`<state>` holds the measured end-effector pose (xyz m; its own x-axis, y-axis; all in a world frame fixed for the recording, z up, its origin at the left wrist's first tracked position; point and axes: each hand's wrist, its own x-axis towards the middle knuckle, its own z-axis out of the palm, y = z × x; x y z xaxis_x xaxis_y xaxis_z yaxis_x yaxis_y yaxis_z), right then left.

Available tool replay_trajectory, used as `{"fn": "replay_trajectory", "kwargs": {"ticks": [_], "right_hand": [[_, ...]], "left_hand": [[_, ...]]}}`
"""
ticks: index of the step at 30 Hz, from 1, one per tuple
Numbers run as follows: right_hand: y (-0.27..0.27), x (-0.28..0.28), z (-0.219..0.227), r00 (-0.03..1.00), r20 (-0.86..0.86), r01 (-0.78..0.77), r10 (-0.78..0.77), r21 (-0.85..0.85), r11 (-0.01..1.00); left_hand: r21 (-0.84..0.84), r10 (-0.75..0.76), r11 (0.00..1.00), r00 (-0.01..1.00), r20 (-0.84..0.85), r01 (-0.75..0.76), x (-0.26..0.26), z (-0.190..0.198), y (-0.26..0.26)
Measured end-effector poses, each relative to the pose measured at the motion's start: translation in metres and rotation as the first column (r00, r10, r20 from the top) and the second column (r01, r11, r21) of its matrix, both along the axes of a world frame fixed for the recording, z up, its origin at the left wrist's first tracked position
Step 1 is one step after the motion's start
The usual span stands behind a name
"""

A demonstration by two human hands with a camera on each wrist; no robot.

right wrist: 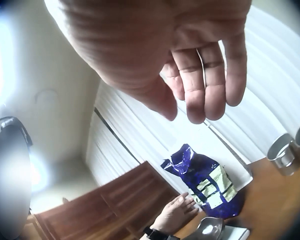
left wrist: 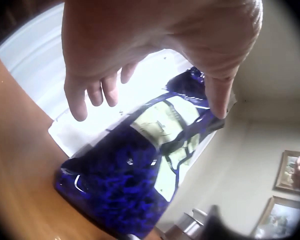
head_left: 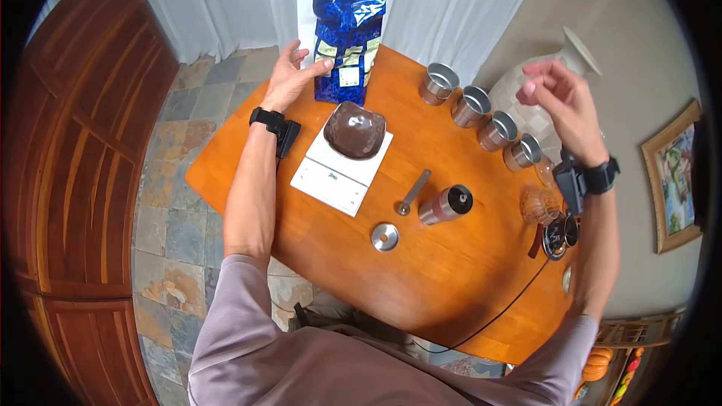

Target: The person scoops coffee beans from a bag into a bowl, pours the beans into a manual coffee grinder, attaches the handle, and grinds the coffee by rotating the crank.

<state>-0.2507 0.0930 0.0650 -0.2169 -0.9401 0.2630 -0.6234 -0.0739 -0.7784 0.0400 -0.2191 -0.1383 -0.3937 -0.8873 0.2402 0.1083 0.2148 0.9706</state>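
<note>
My left hand [head_left: 289,81] is held beside a shiny blue bag [head_left: 347,34] with pale label patches and a crumpled top. Its fingers are spread, and the thumb overlaps the bag's label in the head view. Behind the blue bag stands a larger white pouch [head_left: 307,7]. A glossy brown bowl [head_left: 355,131] rests on a white flat scale [head_left: 331,186] just in front of the bag. My right hand [head_left: 564,101] is raised at the right with loosely bent fingers and nothing in it. In the right wrist view, the blue bag [right wrist: 212,187] appears well beyond those fingers.
Several metal cups [head_left: 471,107] line the table's right side near a pale vase [head_left: 519,79]. A steel cylinder with a black top [head_left: 445,204], a small spoon [head_left: 415,189] and a holed metal disc [head_left: 384,237] lie mid-table. Glassware [head_left: 538,204] and a black cable [head_left: 511,302] are at right.
</note>
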Motion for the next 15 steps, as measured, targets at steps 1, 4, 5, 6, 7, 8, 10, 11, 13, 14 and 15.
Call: {"fn": "replay_trajectory", "kwargs": {"ticks": [1,4,5,6,7,8,10,11,13,14,15], "right_hand": [[-0.012,0.003,0.011,1.0,-0.006,0.008,-0.008,-0.002,1.0],[-0.052,0.012,0.033,0.98,-0.196,0.036,-0.02,0.079,0.996],[-0.067,0.012,0.036,0.957,-0.29,-0.001,0.027,0.089,0.996],[-0.084,0.011,0.037,0.923,-0.377,-0.043,0.08,0.105,0.994],[-0.103,0.008,0.037,0.88,-0.455,-0.099,0.134,0.099,0.99],[-0.121,0.01,0.039,0.853,-0.499,-0.116,0.15,0.099,0.988],[-0.154,0.026,0.046,0.829,-0.531,-0.136,0.176,0.115,0.984],[-0.171,0.038,0.055,0.799,-0.583,-0.071,0.147,0.152,0.986],[-0.179,0.081,0.085,0.774,-0.565,-0.161,0.285,0.26,0.952],[-0.193,0.09,0.082,0.778,-0.571,-0.132,0.263,0.26,0.957],[-0.209,0.094,0.08,0.778,-0.579,-0.105,0.242,0.26,0.96]], "left_hand": [[-0.009,-0.017,1.0,0.999,-0.037,0.016,-0.005,-0.008,-0.009],[0.036,-0.081,0.996,0.987,-0.136,0.086,-0.018,-0.037,-0.025],[0.075,-0.1,0.99,0.978,-0.18,0.116,-0.02,-0.04,-0.027],[0.117,-0.132,0.98,0.964,-0.229,0.162,-0.023,-0.045,-0.028],[0.124,-0.133,0.979,0.966,-0.224,0.164,-0.023,-0.048,-0.032],[0.141,-0.212,0.957,0.944,-0.251,0.253,-0.023,-0.051,-0.035],[0.179,-0.338,0.893,0.879,-0.337,0.412,-0.019,-0.043,-0.03],[0.185,-0.333,0.894,0.88,-0.338,0.409,-0.018,-0.036,-0.028],[0.238,-0.389,0.856,0.875,-0.287,0.459,-0.017,-0.033,-0.024],[0.234,-0.394,0.865,0.89,-0.229,0.443,-0.019,-0.035,-0.024],[0.207,-0.395,0.885,0.907,-0.144,0.418,-0.022,-0.038,-0.024]]}}
